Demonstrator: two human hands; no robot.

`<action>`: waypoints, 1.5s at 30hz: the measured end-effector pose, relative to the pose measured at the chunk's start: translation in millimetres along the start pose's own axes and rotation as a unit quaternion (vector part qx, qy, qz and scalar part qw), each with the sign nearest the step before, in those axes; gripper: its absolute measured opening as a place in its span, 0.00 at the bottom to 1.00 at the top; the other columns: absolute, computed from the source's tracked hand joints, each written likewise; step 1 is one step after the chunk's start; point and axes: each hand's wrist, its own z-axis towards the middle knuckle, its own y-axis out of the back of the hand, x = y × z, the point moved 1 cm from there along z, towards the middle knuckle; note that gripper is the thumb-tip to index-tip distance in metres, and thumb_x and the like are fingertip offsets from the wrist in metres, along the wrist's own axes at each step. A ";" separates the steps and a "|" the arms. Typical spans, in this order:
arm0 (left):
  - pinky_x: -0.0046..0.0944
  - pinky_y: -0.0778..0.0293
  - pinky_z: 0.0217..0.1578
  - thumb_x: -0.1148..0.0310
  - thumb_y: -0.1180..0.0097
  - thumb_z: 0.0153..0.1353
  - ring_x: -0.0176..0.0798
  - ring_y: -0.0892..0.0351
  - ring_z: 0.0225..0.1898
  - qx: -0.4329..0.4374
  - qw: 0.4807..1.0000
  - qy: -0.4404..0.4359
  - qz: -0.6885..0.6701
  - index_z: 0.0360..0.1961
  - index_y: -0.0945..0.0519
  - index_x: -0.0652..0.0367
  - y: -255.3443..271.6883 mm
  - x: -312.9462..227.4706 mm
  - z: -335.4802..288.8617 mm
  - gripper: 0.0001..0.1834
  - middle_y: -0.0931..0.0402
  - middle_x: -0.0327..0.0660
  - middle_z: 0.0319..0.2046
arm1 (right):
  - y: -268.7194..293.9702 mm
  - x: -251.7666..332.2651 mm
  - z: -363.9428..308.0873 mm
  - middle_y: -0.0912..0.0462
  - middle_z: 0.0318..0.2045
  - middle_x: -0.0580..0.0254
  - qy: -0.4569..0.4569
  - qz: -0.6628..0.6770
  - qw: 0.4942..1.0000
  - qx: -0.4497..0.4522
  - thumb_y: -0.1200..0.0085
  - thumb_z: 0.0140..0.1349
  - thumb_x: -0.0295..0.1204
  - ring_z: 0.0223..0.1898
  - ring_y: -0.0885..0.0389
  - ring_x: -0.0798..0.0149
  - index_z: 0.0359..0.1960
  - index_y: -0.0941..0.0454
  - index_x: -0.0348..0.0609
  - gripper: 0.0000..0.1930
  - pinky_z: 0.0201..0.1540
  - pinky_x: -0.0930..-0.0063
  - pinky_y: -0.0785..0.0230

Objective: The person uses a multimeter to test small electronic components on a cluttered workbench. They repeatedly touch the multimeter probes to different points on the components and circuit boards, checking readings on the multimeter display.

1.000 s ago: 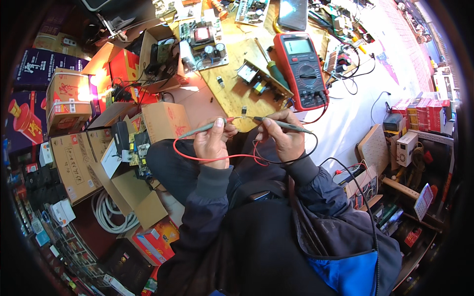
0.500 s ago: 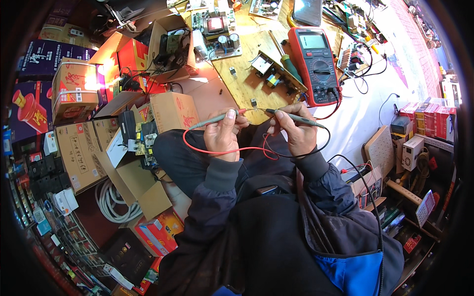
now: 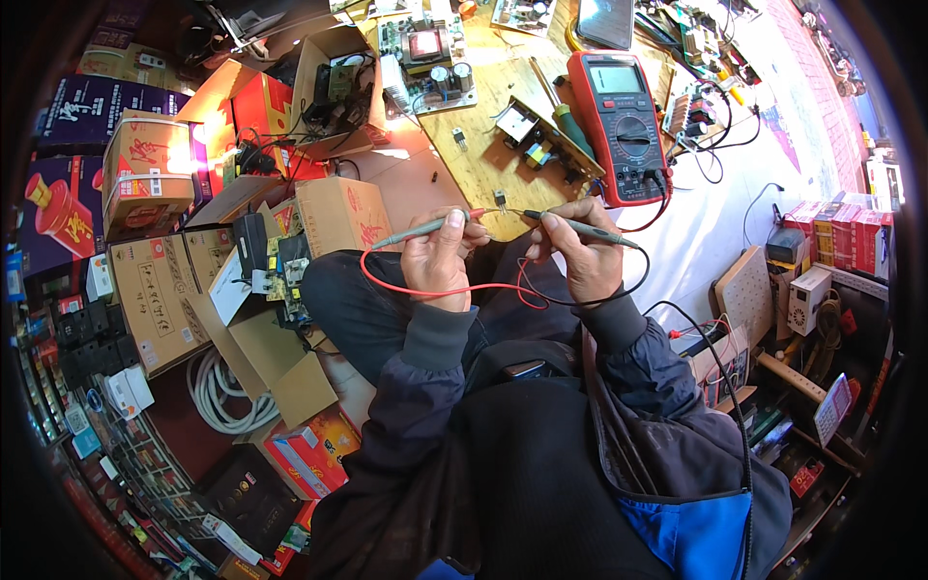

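My left hand [image 3: 438,259] is closed round the grey multimeter probe with a red lead [image 3: 411,232]. Closed in my right hand [image 3: 585,256] is the grey probe with a black lead [image 3: 592,231]. Both tips point inward to a small three-legged transistor [image 3: 500,198] at the board's near edge, close to its legs; whether they touch is too small to tell. Beyond my right hand lies a red multimeter [image 3: 619,126] with a dial and a lit screen. A second transistor [image 3: 459,138] lies farther off on the wooden board [image 3: 448,179].
A circuit board [image 3: 541,140] and a green-handled screwdriver [image 3: 572,129] lie left of the meter. Farther back sits a bigger circuit board [image 3: 425,63]. Cardboard boxes [image 3: 155,300] crowd my left side, with a coiled white cable [image 3: 224,394]. Red boxes [image 3: 841,232] stand at right.
The view has shifted slightly. Both probe tips have come a little closer to the transistor's legs, while both hands keep their grip.
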 end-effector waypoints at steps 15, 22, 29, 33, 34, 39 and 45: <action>0.35 0.16 0.39 0.70 0.40 0.75 0.36 0.14 0.34 -0.002 1.000 0.001 -0.002 0.48 0.21 0.65 0.3 0.7 0.3 0.08 0.13 0.51 0.39 | -3.4 1.4 1.9 0.13 0.32 0.55 0.017 -0.003 1.000 -0.004 0.39 0.75 0.27 0.29 0.11 0.67 0.42 0.25 0.34 0.09 0.32 0.76 0.18; 0.36 0.15 0.39 0.70 0.40 0.75 0.36 0.14 0.34 -0.001 1.000 -0.003 0.005 0.47 0.21 0.64 -0.4 0.3 -0.5 0.08 0.13 0.52 0.39 | -3.5 1.1 2.6 0.13 0.31 0.57 0.016 0.011 1.000 -0.003 0.39 0.74 0.26 0.29 0.11 0.68 0.42 0.24 0.34 0.08 0.32 0.77 0.19; 0.36 0.15 0.40 0.69 0.40 0.75 0.36 0.14 0.34 0.003 1.000 -0.002 0.003 0.47 0.21 0.64 0.2 0.3 0.9 0.08 0.13 0.51 0.39 | -3.9 2.8 2.5 0.14 0.34 0.52 0.014 -0.015 1.000 0.007 0.42 0.76 0.27 0.30 0.12 0.63 0.44 0.25 0.34 0.08 0.36 0.72 0.19; 0.36 0.15 0.39 0.69 0.39 0.75 0.36 0.14 0.34 -0.002 1.000 -0.002 0.001 0.47 0.21 0.64 -1.4 -0.3 0.0 0.08 0.13 0.51 0.38 | -3.5 3.7 2.8 0.14 0.34 0.52 0.013 -0.011 1.000 0.010 0.42 0.76 0.27 0.30 0.12 0.63 0.43 0.25 0.34 0.08 0.36 0.72 0.19; 0.36 0.15 0.39 0.69 0.39 0.75 0.36 0.14 0.34 -0.003 1.000 -0.003 -0.002 0.47 0.21 0.64 -1.8 -0.3 -0.3 0.09 0.13 0.50 0.38 | -3.6 3.7 2.8 0.14 0.34 0.52 0.013 -0.010 1.000 0.011 0.42 0.76 0.27 0.30 0.12 0.63 0.43 0.25 0.34 0.08 0.36 0.72 0.18; 0.36 0.16 0.38 0.69 0.39 0.75 0.36 0.14 0.33 -0.013 1.000 -0.013 0.003 0.47 0.21 0.65 -3.2 0.3 0.7 0.09 0.14 0.48 0.35 | -3.8 2.6 2.9 0.13 0.33 0.55 0.022 -0.007 1.000 0.008 0.40 0.75 0.26 0.30 0.12 0.65 0.42 0.25 0.34 0.08 0.34 0.75 0.18; 0.35 0.17 0.38 0.69 0.39 0.75 0.36 0.14 0.32 -0.014 1.000 -0.018 0.003 0.47 0.21 0.65 -3.6 0.8 1.3 0.09 0.14 0.47 0.34 | -2.9 0.2 3.7 0.13 0.32 0.56 0.031 -0.006 0.999 0.009 0.39 0.75 0.26 0.29 0.11 0.67 0.42 0.25 0.34 0.08 0.33 0.76 0.18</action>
